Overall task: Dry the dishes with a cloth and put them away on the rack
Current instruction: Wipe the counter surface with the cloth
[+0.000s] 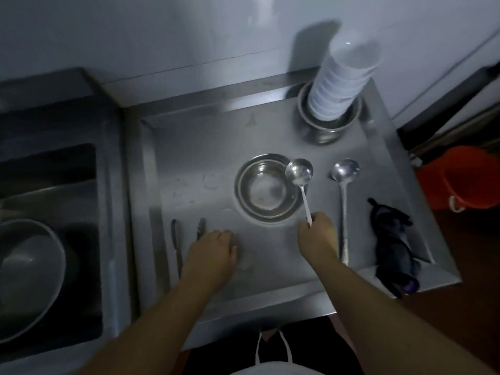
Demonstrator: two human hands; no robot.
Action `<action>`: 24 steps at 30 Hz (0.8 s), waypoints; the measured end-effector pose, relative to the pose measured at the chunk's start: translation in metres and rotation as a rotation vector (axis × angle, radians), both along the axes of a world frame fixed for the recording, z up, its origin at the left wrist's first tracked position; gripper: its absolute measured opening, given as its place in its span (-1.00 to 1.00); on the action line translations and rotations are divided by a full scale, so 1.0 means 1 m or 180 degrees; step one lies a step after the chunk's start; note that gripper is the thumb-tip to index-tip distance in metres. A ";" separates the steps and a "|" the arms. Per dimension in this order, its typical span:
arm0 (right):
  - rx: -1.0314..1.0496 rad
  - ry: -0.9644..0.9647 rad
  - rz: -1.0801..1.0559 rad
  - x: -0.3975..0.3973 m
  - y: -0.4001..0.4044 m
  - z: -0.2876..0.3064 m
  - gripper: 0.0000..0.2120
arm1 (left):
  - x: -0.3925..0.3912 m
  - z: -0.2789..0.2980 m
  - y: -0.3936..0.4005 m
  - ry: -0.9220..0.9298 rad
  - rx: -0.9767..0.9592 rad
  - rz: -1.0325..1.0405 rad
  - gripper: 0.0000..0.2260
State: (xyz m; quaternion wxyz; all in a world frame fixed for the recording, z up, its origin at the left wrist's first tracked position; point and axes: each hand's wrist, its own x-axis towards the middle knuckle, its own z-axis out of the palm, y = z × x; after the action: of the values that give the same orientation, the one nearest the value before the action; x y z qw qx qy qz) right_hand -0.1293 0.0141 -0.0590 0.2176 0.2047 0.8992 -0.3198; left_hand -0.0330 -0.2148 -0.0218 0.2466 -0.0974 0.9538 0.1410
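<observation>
The right hand (318, 234) grips the handle end of a ladle (299, 173), whose bowl hangs over the right rim of the nested steel bowls (263, 189) at the middle of the steel drainboard (189, 163). The left hand (213, 250) rests flat on the board, fingers relaxed, just beside two small utensils (177, 239) (too blurred to name). A second ladle (345, 201) lies right of the gripping hand; the dark cloth (392, 239) drapes over the right edge. A tall stack of white bowls (341, 82) fills the far right corner. Bare board lies left of centre.
</observation>
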 end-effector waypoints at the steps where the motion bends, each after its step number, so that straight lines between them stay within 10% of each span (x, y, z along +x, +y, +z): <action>1: 0.0045 -0.0018 -0.0065 0.003 0.016 -0.001 -0.84 | -0.004 0.000 0.011 0.0007 0.0025 -0.0054 -0.64; 24: 0.0088 -0.0332 -0.0117 -0.047 0.105 -0.028 -0.76 | 0.021 0.009 0.105 -0.0318 -0.0197 0.0260 -0.60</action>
State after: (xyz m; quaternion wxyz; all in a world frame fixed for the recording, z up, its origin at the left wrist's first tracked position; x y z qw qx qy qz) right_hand -0.1762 0.1191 -0.0871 0.2554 0.2406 0.8870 -0.3001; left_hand -0.0118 -0.1095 -0.0123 0.2848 -0.1507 0.9395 0.1163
